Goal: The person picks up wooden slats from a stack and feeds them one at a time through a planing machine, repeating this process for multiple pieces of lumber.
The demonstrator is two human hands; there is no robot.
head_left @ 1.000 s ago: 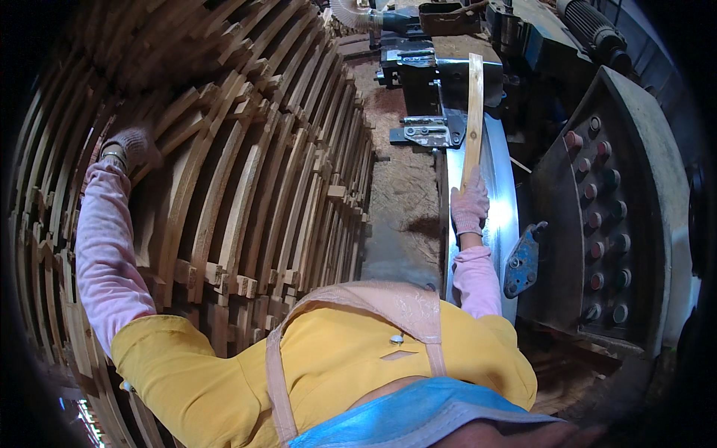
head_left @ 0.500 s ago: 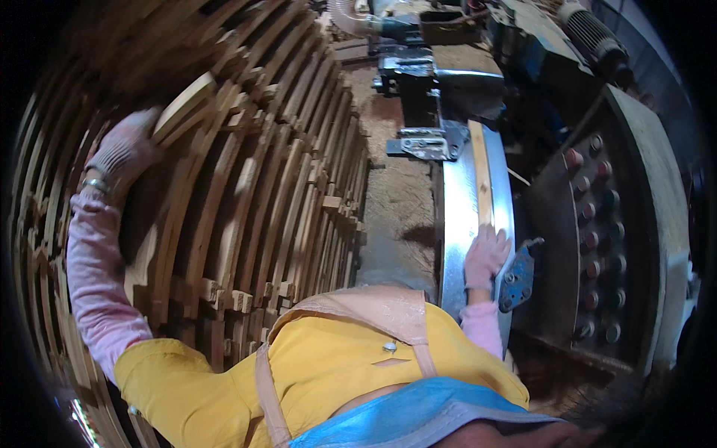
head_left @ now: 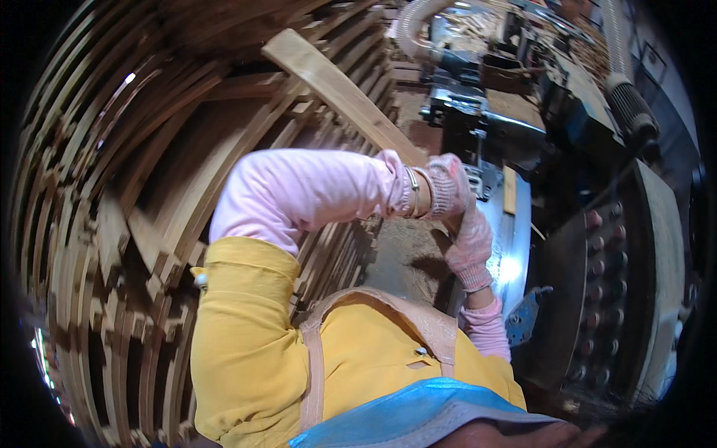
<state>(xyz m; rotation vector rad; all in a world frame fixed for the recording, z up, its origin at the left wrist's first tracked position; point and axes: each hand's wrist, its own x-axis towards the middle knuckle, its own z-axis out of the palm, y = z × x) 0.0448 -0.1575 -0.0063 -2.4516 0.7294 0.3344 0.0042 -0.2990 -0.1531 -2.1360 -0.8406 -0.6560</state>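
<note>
Plank (head_left: 336, 86) lifted — both hands (head_left: 448, 187) gripping.

Workshop interior. Left side + top: tall stack of curved wooden slats (head_left: 112, 246), fills most of view, dim, a few bright gaps of light showing thru. Center: sawdust-covered floor (head_left: 407, 254). Right: woodworking machine (head_left: 523, 134), dark metal body w/ shiny steel table (head_left: 515, 246) catching glare. Ribbed dust hoses (head_left: 631, 104) run overhead. Far right: panel w/ rows of round knobs (head_left: 597, 284). Blue bracket (head_left: 523, 321) at table edge.
</note>
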